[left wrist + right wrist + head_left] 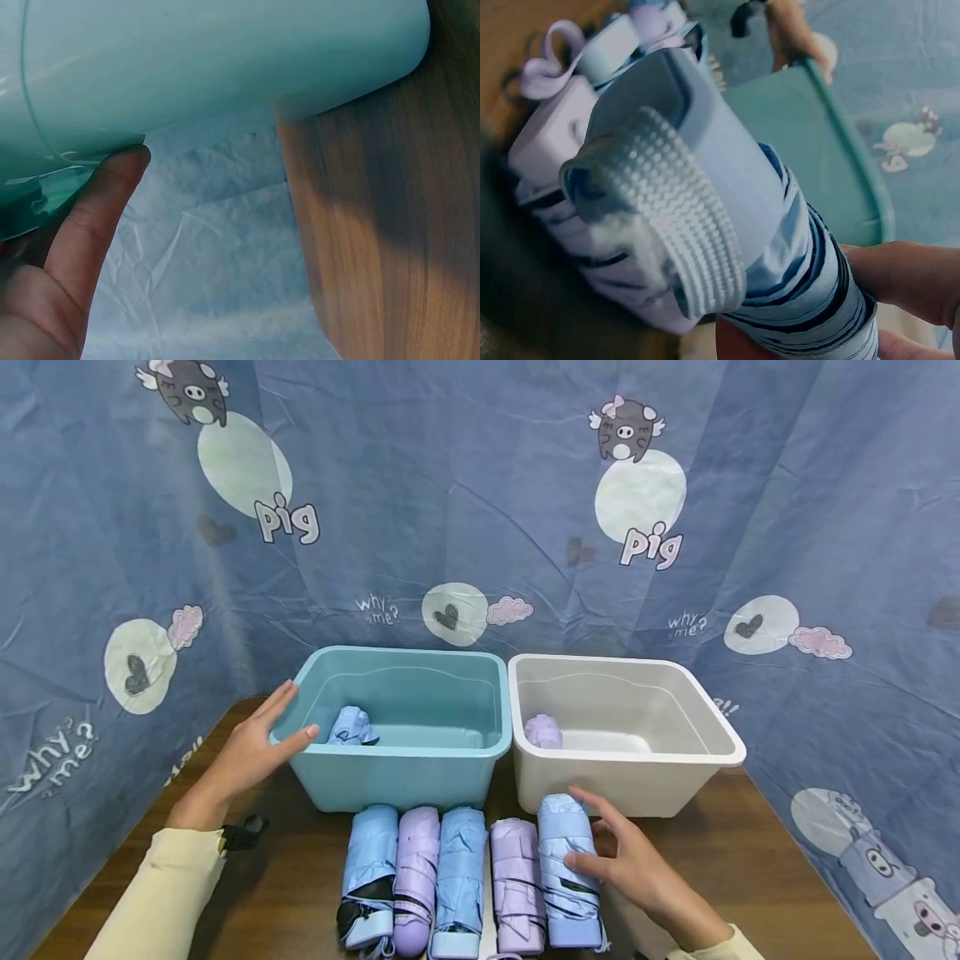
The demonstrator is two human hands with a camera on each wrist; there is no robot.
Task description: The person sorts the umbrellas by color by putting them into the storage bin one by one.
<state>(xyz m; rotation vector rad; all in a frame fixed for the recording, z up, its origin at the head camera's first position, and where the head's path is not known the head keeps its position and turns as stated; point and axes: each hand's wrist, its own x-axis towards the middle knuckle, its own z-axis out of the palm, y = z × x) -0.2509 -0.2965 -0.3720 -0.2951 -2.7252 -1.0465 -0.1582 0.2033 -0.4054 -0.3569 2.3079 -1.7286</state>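
A: Which thing is being held?

B: A folded blue umbrella (561, 889), at the right end of a row, in front of the white bin (637, 789). It is grasped by the right hand (633, 868), with the thumb laid across its side. Whether it is lifted off the table (720, 877) cannot be told.

A: How is it pointed?

B: Its long axis is run from front to back, leaned only slightly. The handle (739, 169), with a woven strap (690, 225) looped at it, is turned toward the person; the other end is aimed at the bins.

A: And beside it?

B: Four other umbrellas (460, 877), blue and purple by turns, are laid roughly parallel to it.

A: The left hand (251, 752)?

B: Nothing is clasped by it; its extended fingers are rested against the left rim of the teal bin (405, 777).

A: What is contained in the bins?

B: A blue bundle (350, 725) in the teal one, a purple bundle (543, 732) in the white. Behind them a pig-printed cloth (480, 527) is hung.
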